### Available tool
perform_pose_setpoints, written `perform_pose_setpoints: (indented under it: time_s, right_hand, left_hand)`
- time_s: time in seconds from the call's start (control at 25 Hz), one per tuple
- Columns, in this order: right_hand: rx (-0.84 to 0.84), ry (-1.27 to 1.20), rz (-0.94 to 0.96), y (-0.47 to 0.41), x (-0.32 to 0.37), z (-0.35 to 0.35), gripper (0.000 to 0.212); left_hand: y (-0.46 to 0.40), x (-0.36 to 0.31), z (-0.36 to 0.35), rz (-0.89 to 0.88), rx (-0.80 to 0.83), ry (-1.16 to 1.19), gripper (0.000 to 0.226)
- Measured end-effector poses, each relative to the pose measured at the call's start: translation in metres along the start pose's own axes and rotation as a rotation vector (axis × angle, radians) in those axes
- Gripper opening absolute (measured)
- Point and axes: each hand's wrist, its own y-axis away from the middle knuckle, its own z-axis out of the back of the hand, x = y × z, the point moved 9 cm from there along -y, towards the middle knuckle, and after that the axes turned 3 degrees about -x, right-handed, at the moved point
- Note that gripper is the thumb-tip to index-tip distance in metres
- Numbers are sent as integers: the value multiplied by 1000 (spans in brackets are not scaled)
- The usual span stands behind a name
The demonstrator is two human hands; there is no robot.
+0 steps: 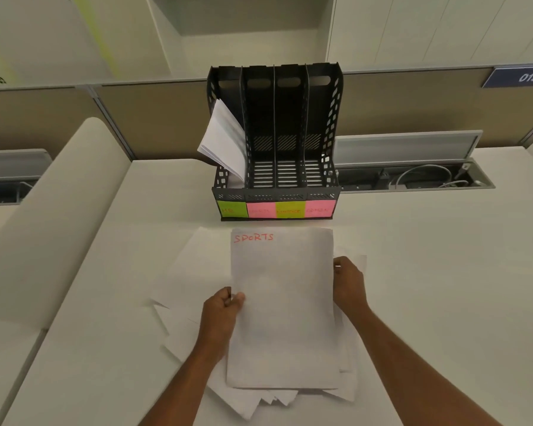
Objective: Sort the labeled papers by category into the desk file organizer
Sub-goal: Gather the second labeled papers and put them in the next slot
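White desk (413, 272) below beige partitions. Left hand (220, 309) and right hand (350, 282) pinch opposite edges of a sheet marked SPORTS (282, 309), above loose papers (191, 302). Beyond the grip stands a black four-slot organizer (276, 142), with papers in its leftmost slot.

Paper pile (197, 302) on desk (428, 287) before file organizer (276, 133); papers (223, 139) in its leftmost slot.

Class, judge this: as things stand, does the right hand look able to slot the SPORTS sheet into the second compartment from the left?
Probably yes. The right hand grips the SPORTS sheet, nothing stands between it and the organizer, and that compartment looks empty.
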Motion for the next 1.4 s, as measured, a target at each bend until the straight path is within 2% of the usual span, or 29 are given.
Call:
perform_pose_setpoints:
  time_s: [0.04, 0.16, 0.32, 0.52, 0.64, 0.84, 0.92, 1.0, 1.08, 1.12, 1.2, 1.24, 1.28, 1.36, 1.4]
  right_hand:
    - [-55, -6, 13, 2, 0, 6, 10]
    - [-223, -143, -26, 9, -5, 26, 17]
    - [-282, -261, -50, 12, -16, 34, 30]
    - [-367, -381, -6, 16, -19, 41, 25]
    - [-230, -553, -52, 11, -21, 37, 20]
    - [305, -731, 3, 19, -13, 16, 30]
    - [417, -818, -14, 22, -10, 15, 25]
    - [474, -858, -17, 20, -6, 14, 32]
    - [378, -799, -42, 7, -10, 15, 50]
    - [238, -680, -61, -4, -15, 21, 54]
    - [-85, -293, -103, -23, -21, 40, 38]
    - [-128, -130, -105, -27, -17, 41, 34]
    - [-86, -44, -119, -30, -13, 34, 39]
    - [34, -45, -197, -34, -14, 15, 53]
    - [53, -50, -218, -34, -14, 11, 50]
  left_hand:
    - [4, 2, -2, 14, 13, 46, 12]
    - [9, 8, 4, 0, 22, 136, 31]
    - [10, 5, 4, -27, 61, 208, 40]
    - [9, -1, 0, -67, 27, 201, 39]
    - [6, 0, 1, -67, -18, 188, 35]
    - [7, -7, -8, -89, 41, 287, 41]
    - [6, -12, -7, -115, 15, 278, 38]
    - [6, -15, -6, -132, -12, 272, 37]
    - [4, -11, -2, -90, -56, 303, 35]
    - [3, -9, 0, -78, -64, 323, 34]
    - [2, -8, -1, -88, -49, 344, 36]
    - [2, -8, -1, -90, -40, 356, 38]
    - [1, -8, -1, -86, -31, 375, 41]
    - [0, -8, 0, -97, -27, 341, 39]
    - [0, -9, 1, -113, -30, 298, 36]
